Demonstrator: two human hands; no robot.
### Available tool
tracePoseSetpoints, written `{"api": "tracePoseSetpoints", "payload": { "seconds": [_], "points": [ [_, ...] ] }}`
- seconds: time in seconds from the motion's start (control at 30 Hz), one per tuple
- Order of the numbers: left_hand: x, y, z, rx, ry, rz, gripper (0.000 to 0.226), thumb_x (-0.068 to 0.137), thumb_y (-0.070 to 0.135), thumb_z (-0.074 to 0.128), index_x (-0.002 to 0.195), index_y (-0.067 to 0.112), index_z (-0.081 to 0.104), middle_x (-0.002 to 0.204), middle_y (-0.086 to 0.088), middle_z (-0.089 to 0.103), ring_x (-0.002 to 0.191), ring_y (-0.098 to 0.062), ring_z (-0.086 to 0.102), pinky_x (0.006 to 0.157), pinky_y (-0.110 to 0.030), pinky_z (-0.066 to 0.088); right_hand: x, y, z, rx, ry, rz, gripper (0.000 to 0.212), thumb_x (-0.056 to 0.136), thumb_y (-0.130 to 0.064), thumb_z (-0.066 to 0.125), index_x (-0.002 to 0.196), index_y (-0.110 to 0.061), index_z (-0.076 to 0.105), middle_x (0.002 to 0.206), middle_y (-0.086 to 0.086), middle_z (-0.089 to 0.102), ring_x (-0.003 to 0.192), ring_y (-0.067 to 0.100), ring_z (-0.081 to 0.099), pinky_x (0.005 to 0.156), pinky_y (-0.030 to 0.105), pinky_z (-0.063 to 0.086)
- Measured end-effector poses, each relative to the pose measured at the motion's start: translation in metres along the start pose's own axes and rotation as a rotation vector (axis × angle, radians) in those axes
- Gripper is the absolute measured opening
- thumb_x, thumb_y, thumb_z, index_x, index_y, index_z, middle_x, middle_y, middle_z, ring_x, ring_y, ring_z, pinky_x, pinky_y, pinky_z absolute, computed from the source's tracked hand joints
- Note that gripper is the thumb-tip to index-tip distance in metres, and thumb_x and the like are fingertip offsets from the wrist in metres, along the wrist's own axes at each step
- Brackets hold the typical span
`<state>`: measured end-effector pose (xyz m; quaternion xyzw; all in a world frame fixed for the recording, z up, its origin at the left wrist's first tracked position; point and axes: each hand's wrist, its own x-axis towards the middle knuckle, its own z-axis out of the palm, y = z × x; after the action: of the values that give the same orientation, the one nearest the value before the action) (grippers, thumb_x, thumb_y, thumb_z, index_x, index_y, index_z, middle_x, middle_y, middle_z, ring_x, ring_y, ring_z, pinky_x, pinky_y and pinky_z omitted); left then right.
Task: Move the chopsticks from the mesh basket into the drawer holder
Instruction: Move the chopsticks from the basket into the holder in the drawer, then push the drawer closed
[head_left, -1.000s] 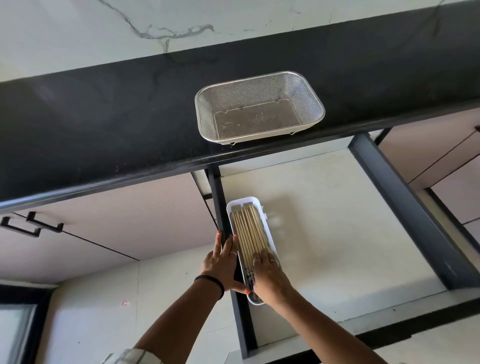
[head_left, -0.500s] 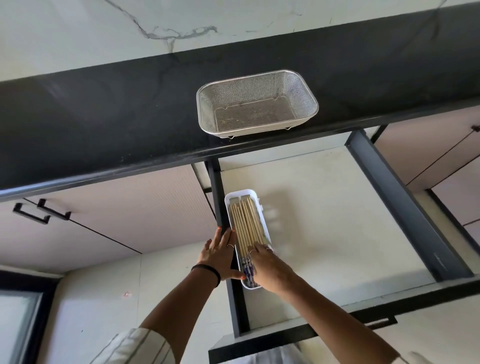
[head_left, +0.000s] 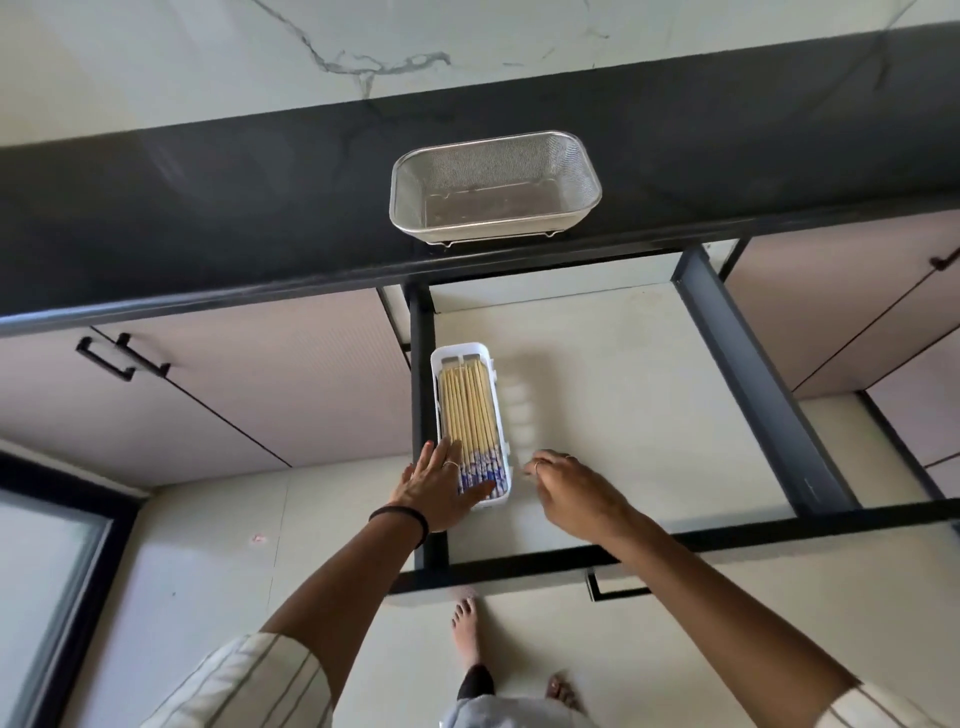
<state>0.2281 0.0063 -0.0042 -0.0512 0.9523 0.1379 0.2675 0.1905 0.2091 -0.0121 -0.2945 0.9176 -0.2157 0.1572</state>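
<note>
A bundle of wooden chopsticks (head_left: 467, 410) with blue-patterned ends lies lengthwise in the white holder (head_left: 504, 415) at the left side of the open drawer (head_left: 623, 395). The steel mesh basket (head_left: 496, 187) stands on the black counter above the drawer with nothing in it. My left hand (head_left: 439, 488) lies flat with straight fingers on the holder's near left corner and the drawer's left rail. My right hand (head_left: 569, 491) hovers just right of the holder, fingers loosely curled and holding nothing.
The drawer has dark metal side rails (head_left: 753, 379) and a dark front edge (head_left: 675, 545) with a handle below. Closed cabinet fronts with black handles (head_left: 122, 356) flank it. My bare feet (head_left: 467, 623) stand on the pale floor under the drawer front.
My right hand has lifted off the chopsticks and moved right, away from the holder. My left hand has slid onto the holder's near corner. The view has pulled back.
</note>
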Motion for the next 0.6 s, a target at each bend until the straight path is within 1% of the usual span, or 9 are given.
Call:
{"api": "tracePoseSetpoints", "payload": {
  "seconds": [0.07,0.17,0.23,0.3,0.37,0.43,0.5,0.6],
  "points": [
    [-0.014,0.012,0.01,-0.047,0.032,-0.01,0.081,0.093,0.063,0.03,0.153,0.015,0.003,0.161,-0.003,-0.005,0.147,-0.021,-0.006,0.119,-0.043,0.006,-0.018,0.01,-0.005,-0.02,-0.038,0.035,0.032,0.094,-0.011,0.04,0.117,-0.005,0.061,0.124,0.008,0.06,0.113,0.026,0.058,0.096,0.037,0.048],
    [-0.027,0.03,0.019,-0.112,0.1,0.012,0.08,0.093,0.064,0.028,0.153,0.017,0.004,0.161,-0.002,-0.001,0.148,-0.018,-0.002,0.119,-0.044,0.01,-0.039,0.019,-0.012,-0.023,-0.09,0.094,0.031,0.098,-0.026,0.04,0.107,-0.007,0.062,0.116,0.008,0.063,0.107,0.028,0.06,0.089,0.037,0.049],
    [-0.035,0.043,0.023,-0.136,0.133,0.073,0.081,0.092,0.065,0.028,0.153,0.018,0.004,0.161,-0.001,0.001,0.147,-0.016,0.002,0.119,-0.045,0.012,-0.051,0.024,-0.017,-0.015,-0.088,0.101,0.038,0.098,-0.038,0.039,0.104,-0.01,0.063,0.114,0.007,0.065,0.106,0.026,0.06,0.084,0.033,0.047],
    [-0.044,0.052,0.032,-0.127,0.135,0.144,0.082,0.091,0.066,0.027,0.153,0.019,0.004,0.16,0.001,0.002,0.147,-0.014,0.005,0.119,-0.044,0.012,-0.064,0.025,-0.02,-0.017,-0.124,0.097,0.046,0.094,-0.053,0.038,0.107,-0.016,0.064,0.117,0.001,0.065,0.108,0.021,0.06,0.082,0.03,0.044],
    [-0.051,0.057,0.044,-0.103,0.143,0.179,0.08,0.091,0.067,0.025,0.153,0.02,0.006,0.16,0.003,0.005,0.147,-0.013,0.009,0.119,-0.045,0.011,-0.077,0.026,-0.019,-0.055,-0.174,0.078,0.059,0.087,-0.068,0.035,0.111,-0.022,0.062,0.122,-0.004,0.064,0.11,0.018,0.06,0.084,0.031,0.044],
    [-0.054,0.061,0.05,-0.079,0.178,0.178,0.078,0.091,0.068,0.023,0.153,0.022,0.009,0.16,0.005,0.008,0.146,-0.012,0.012,0.119,-0.047,0.007,-0.085,0.028,-0.021,-0.13,-0.197,0.039,0.07,0.078,-0.079,0.033,0.114,-0.026,0.061,0.123,-0.009,0.064,0.11,0.017,0.06,0.088,0.034,0.044],
    [-0.055,0.065,0.053,-0.052,0.215,0.173,0.077,0.091,0.068,0.021,0.153,0.023,0.011,0.159,0.006,0.011,0.146,-0.011,0.013,0.119,-0.046,0.003,-0.09,0.03,-0.022,-0.194,-0.197,-0.006,0.073,0.074,-0.081,0.036,0.116,-0.026,0.059,0.121,-0.009,0.064,0.111,0.017,0.059,0.09,0.035,0.043],
    [-0.059,0.066,0.058,-0.004,0.226,0.167,0.079,0.088,0.071,0.015,0.152,0.024,0.013,0.159,0.006,0.014,0.146,-0.01,0.013,0.119,-0.045,0.002,-0.094,0.032,-0.017,-0.223,-0.133,-0.045,0.07,0.075,-0.079,0.04,0.115,-0.024,0.058,0.118,-0.005,0.066,0.111,0.019,0.06,0.091,0.037,0.044]
  ]
}}
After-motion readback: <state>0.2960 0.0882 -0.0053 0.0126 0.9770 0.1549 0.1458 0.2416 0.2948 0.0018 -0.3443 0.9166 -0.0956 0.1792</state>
